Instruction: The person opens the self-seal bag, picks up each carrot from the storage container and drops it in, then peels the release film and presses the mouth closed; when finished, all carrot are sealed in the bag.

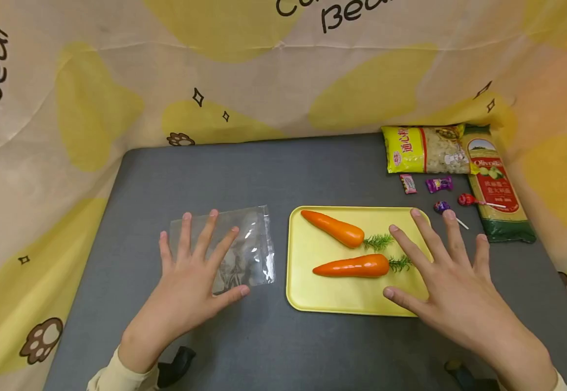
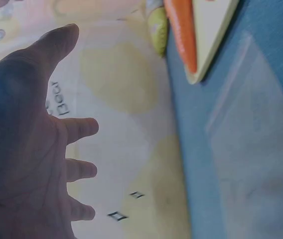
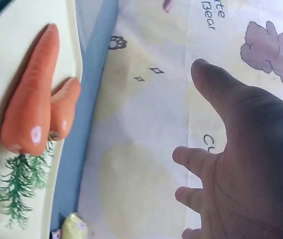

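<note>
My left hand [image 1: 193,279] is spread with straight fingers over a clear plastic bag [image 1: 251,244] on the grey table; it holds nothing. With fingers fanned out too, my right hand [image 1: 452,288] hovers over the right end of a yellow tray [image 1: 308,296], covering its lower right corner in the head view. Two orange carrots lie on the tray with their green tops to the right: an upper carrot [image 1: 334,227] and a lower carrot [image 1: 354,266]. The right wrist view shows both carrots [image 3: 32,99] beside the empty right palm. In the left wrist view the bag [image 2: 258,164] lies flat.
At the back right lie a yellow pasta bag [image 1: 410,155] and a long green-ended noodle pack [image 1: 501,190]. Near them are a pink candy [image 1: 408,183], a purple candy [image 1: 439,184], a red lollipop [image 1: 466,199] and a purple lollipop [image 1: 442,207]. Patterned cloth [image 1: 244,81] walls the table.
</note>
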`<action>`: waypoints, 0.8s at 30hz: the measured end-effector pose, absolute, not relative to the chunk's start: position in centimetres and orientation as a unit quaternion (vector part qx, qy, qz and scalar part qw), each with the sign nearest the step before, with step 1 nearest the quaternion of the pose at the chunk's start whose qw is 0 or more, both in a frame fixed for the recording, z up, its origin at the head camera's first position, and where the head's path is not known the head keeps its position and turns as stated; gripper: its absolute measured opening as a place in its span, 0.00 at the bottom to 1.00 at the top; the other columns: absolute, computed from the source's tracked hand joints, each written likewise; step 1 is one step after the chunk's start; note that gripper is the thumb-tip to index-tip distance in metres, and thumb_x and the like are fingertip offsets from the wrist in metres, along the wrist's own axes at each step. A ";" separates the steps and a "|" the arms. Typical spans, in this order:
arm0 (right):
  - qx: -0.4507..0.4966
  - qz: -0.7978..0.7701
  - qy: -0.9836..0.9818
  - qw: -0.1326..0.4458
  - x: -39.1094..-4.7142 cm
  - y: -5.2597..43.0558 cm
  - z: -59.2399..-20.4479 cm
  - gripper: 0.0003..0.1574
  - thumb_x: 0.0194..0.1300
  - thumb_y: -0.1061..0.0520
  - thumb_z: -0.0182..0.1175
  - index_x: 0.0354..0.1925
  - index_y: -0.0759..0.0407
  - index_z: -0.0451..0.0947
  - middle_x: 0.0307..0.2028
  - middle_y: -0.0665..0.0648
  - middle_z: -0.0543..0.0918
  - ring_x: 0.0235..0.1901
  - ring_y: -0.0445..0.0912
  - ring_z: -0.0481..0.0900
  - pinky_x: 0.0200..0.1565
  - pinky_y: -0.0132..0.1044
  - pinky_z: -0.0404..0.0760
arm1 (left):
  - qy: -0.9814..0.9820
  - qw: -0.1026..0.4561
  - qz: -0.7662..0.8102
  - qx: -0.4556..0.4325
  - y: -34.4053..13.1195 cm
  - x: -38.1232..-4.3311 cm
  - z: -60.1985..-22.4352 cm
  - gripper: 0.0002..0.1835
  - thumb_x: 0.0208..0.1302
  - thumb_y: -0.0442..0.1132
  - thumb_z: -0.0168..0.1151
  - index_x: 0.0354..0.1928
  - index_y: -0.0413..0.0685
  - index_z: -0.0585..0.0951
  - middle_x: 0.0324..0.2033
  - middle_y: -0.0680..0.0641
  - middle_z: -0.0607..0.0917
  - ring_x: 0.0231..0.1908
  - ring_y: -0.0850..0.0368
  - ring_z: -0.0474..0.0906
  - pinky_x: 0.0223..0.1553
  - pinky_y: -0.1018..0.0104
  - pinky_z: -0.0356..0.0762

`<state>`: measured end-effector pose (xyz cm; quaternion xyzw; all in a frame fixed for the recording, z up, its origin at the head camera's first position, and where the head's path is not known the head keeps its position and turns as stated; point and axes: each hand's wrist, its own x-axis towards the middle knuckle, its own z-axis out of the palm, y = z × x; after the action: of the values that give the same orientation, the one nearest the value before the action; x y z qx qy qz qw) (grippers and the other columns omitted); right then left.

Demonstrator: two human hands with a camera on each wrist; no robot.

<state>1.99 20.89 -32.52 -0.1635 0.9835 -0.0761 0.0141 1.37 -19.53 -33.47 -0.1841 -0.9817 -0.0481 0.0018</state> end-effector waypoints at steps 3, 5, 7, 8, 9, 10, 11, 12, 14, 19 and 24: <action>-0.166 -0.074 0.983 0.011 1.8 20.8 -32.0 0.60 0.49 0.20 0.56 0.73 0.35 0.44 0.74 0.47 0.32 0.70 0.55 0.19 0.56 0.61 0.12 | -0.983 0.012 -0.046 -0.179 -19.9 1.3 -32.5 0.52 0.50 0.77 0.53 0.74 0.65 0.49 0.73 0.48 0.34 0.69 0.36 0.22 0.57 0.27 0.23; -0.171 -0.074 0.983 0.010 1.6 20.6 -31.7 0.60 0.49 0.21 0.56 0.73 0.35 0.43 0.74 0.47 0.31 0.69 0.55 0.19 0.56 0.61 0.12 | -0.983 0.016 -0.045 -0.178 -20.0 1.3 -31.9 0.53 0.49 0.76 0.53 0.74 0.65 0.48 0.73 0.48 0.33 0.69 0.36 0.21 0.57 0.27 0.22; -0.175 -0.073 0.982 0.009 1.4 20.5 -31.4 0.60 0.50 0.21 0.56 0.73 0.35 0.43 0.74 0.47 0.31 0.70 0.55 0.19 0.56 0.61 0.12 | -0.983 0.019 -0.042 -0.176 -20.2 1.3 -31.5 0.54 0.49 0.77 0.53 0.74 0.65 0.47 0.73 0.48 0.33 0.69 0.37 0.21 0.57 0.27 0.22; -0.176 -0.073 0.982 0.008 1.3 20.4 -31.4 0.60 0.49 0.21 0.56 0.73 0.35 0.43 0.74 0.47 0.31 0.70 0.55 0.19 0.56 0.61 0.12 | -0.983 0.021 -0.042 -0.176 -20.2 1.3 -31.3 0.54 0.49 0.76 0.54 0.74 0.65 0.47 0.73 0.48 0.33 0.69 0.36 0.21 0.57 0.27 0.21; -0.178 -0.073 0.981 0.008 1.2 20.3 -31.3 0.61 0.49 0.21 0.56 0.73 0.35 0.43 0.74 0.47 0.31 0.70 0.55 0.19 0.56 0.61 0.11 | -0.983 0.023 -0.043 -0.176 -20.2 1.3 -31.3 0.54 0.49 0.76 0.54 0.74 0.65 0.47 0.73 0.48 0.33 0.69 0.36 0.21 0.57 0.27 0.21; -0.179 -0.074 0.981 0.009 1.2 20.2 -31.3 0.60 0.49 0.20 0.56 0.73 0.35 0.43 0.74 0.47 0.31 0.70 0.55 0.19 0.56 0.61 0.11 | -0.983 0.025 -0.044 -0.177 -20.3 1.3 -31.2 0.53 0.49 0.76 0.54 0.74 0.65 0.47 0.73 0.48 0.33 0.69 0.36 0.22 0.57 0.27 0.21; -0.180 -0.075 0.981 0.011 1.1 20.1 -31.3 0.60 0.49 0.21 0.56 0.73 0.34 0.43 0.74 0.47 0.31 0.69 0.55 0.19 0.56 0.61 0.11 | -0.983 0.025 -0.046 -0.177 -20.3 1.3 -31.3 0.53 0.49 0.76 0.54 0.74 0.65 0.47 0.73 0.48 0.34 0.69 0.37 0.22 0.58 0.28 0.21; -0.180 -0.076 0.981 0.015 1.0 19.9 -31.3 0.60 0.50 0.20 0.55 0.73 0.34 0.43 0.74 0.47 0.31 0.69 0.55 0.19 0.55 0.61 0.11 | -0.983 0.025 -0.048 -0.177 -20.3 1.2 -31.4 0.53 0.49 0.75 0.55 0.74 0.65 0.47 0.73 0.48 0.34 0.69 0.36 0.22 0.58 0.27 0.22; -0.184 -0.080 0.979 0.021 0.9 19.6 -31.6 0.60 0.50 0.21 0.55 0.73 0.34 0.43 0.74 0.47 0.31 0.69 0.55 0.18 0.55 0.61 0.11 | -0.983 0.023 -0.055 -0.176 -20.4 1.1 -31.9 0.52 0.50 0.75 0.55 0.74 0.65 0.48 0.73 0.48 0.35 0.69 0.37 0.22 0.58 0.27 0.23; -0.212 -0.104 0.971 0.029 0.6 18.2 -33.0 0.56 0.53 0.22 0.53 0.73 0.35 0.45 0.74 0.47 0.34 0.70 0.55 0.21 0.57 0.63 0.13 | -0.984 0.016 -0.067 -0.162 -21.1 0.7 -34.5 0.50 0.51 0.73 0.56 0.73 0.65 0.52 0.73 0.48 0.38 0.70 0.36 0.28 0.57 0.24 0.29; -0.264 -0.137 0.954 0.028 0.0 16.1 -35.3 0.51 0.58 0.25 0.52 0.73 0.37 0.47 0.74 0.47 0.37 0.71 0.57 0.27 0.61 0.66 0.24 | -0.989 -0.015 -0.069 -0.132 -22.4 0.3 -37.3 0.47 0.54 0.70 0.58 0.73 0.63 0.54 0.73 0.46 0.42 0.70 0.35 0.32 0.56 0.23 0.36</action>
<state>0.04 16.06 -35.26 -0.2643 0.9543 -0.1369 0.0279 0.26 -22.43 -37.31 -0.1319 -0.9887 -0.0693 -0.0154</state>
